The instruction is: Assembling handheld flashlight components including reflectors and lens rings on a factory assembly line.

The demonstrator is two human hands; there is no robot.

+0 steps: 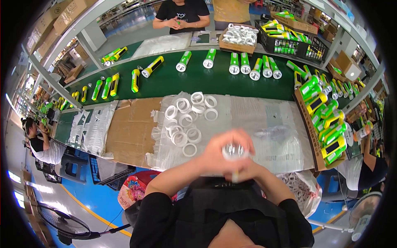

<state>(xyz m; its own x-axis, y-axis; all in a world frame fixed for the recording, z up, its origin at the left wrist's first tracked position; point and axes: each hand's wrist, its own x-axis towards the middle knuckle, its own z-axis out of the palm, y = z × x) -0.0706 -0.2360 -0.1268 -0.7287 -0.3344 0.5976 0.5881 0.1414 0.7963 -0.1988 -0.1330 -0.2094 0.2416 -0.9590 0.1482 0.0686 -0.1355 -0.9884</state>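
In front of my chest I hold a flashlight by its round silver head point(234, 151), which faces up with a pale rim. My left hand point(217, 149) is closed round the head from the left and far side. From below, my right hand point(245, 168) is closed on the flashlight, whose body is mostly hidden by my hands. Both hands are smeared by motion. On the plastic-covered worktop to their left lies a loose group of white rings point(193, 134), nearest my left hand.
Green and yellow flashlights point(234, 63) stand along the green conveyor point(165, 84) beyond the worktop. A carton point(307, 124) packed with flashlights sits at right. Across the belt are a box of white rings point(240, 36), a black crate point(285, 43) and co-workers. A fan point(64, 223) stands lower left.
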